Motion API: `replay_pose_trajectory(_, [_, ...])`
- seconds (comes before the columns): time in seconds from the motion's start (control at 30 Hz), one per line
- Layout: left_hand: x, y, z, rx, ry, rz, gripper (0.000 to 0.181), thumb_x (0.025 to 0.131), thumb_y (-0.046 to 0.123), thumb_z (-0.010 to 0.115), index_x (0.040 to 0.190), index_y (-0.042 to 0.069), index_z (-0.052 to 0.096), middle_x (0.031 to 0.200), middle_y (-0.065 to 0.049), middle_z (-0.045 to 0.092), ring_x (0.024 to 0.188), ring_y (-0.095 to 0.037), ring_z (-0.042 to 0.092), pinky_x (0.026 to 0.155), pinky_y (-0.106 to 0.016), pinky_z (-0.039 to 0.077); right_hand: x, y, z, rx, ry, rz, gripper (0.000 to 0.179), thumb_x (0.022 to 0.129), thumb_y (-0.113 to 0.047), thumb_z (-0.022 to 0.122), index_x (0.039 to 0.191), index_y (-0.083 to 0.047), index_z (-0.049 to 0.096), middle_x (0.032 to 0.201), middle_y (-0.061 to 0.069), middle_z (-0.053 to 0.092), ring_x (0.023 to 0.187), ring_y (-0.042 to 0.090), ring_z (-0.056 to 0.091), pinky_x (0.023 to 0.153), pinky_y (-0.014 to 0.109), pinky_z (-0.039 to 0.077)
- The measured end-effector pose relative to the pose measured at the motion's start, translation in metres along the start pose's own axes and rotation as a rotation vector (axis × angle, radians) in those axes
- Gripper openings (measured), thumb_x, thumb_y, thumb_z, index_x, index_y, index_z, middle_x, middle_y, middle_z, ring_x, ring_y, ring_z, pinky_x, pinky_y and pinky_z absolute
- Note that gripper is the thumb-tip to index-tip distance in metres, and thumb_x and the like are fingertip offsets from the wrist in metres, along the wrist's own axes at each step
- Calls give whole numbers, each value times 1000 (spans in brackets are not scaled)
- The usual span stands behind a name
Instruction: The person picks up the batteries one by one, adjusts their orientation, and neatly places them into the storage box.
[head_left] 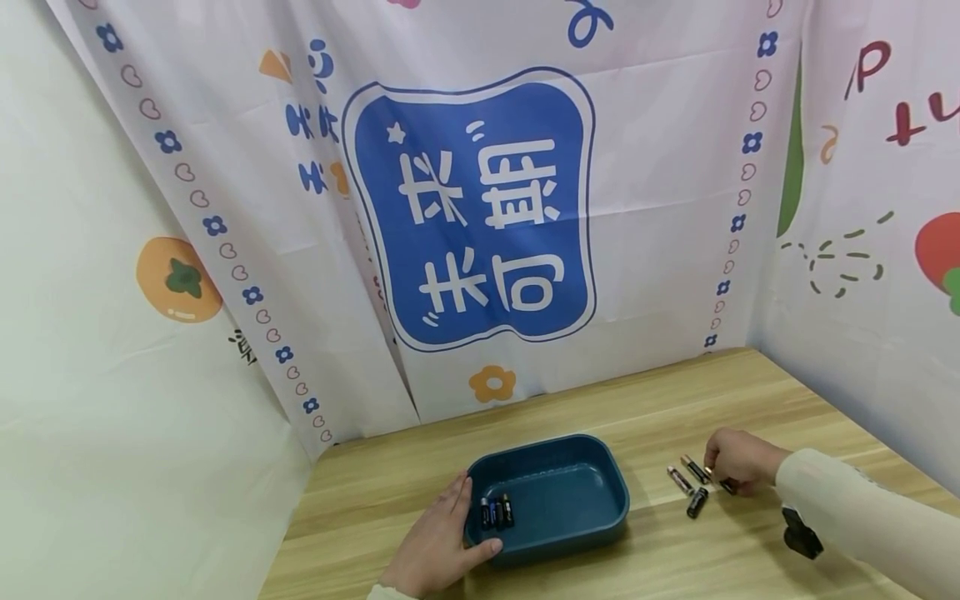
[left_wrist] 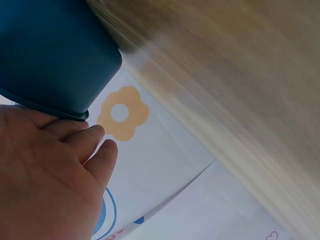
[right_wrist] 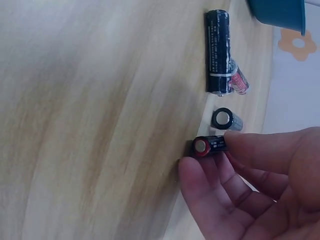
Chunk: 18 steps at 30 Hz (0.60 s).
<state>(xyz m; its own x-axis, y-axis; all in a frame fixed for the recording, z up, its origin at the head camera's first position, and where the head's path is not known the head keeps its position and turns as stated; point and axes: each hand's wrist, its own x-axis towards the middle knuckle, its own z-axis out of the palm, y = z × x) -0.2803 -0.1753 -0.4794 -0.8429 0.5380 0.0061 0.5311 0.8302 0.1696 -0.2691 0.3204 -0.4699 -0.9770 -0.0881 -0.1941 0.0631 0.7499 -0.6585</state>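
My left hand (head_left: 438,537) rests on the left end of a dark teal plastic bin (head_left: 555,546), fingers extended along its side and thumb on the near rim. In the left wrist view the fingertips (left_wrist: 95,132) touch the rim. Several small batteries (head_left: 497,512) lie side by side at the left inside the bin. To the right of the bin, my right hand (head_left: 738,461) pinches a black battery (right_wrist: 215,144) with a red ring at its end, low over the table. Close by lie a black battery (head_left: 697,502), a pinkish battery (head_left: 678,481) and another dark battery (head_left: 695,469).
Everything stands on a light wood-grain table (head_left: 637,575). A printed white cloth (head_left: 660,275) hangs behind its back edge, and more cloth hangs at both sides. A black strap device (head_left: 801,533) sits at the right wrist.
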Motion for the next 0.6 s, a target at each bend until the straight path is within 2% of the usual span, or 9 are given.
replay_pose_trajectory(0.33, [-1, 1, 0, -5, -5, -7, 102, 88, 77, 37, 154, 2, 20, 161, -12, 13, 142, -32, 25, 110, -52, 30, 7, -3, -1, 21, -12, 0, 6, 84, 8, 62, 84, 3, 61, 73, 7, 56, 61, 16, 55, 49, 27, 51])
replay_pose_trajectory(0.6, [-1, 1, 0, -11, -4, -11, 101, 88, 77, 38, 154, 2, 20, 161, -11, 13, 142, -32, 25, 110, -53, 29, 9, -8, -1, 79, -3, 6, 6, 83, 8, 61, 84, 3, 60, 72, 7, 55, 61, 17, 55, 49, 27, 52])
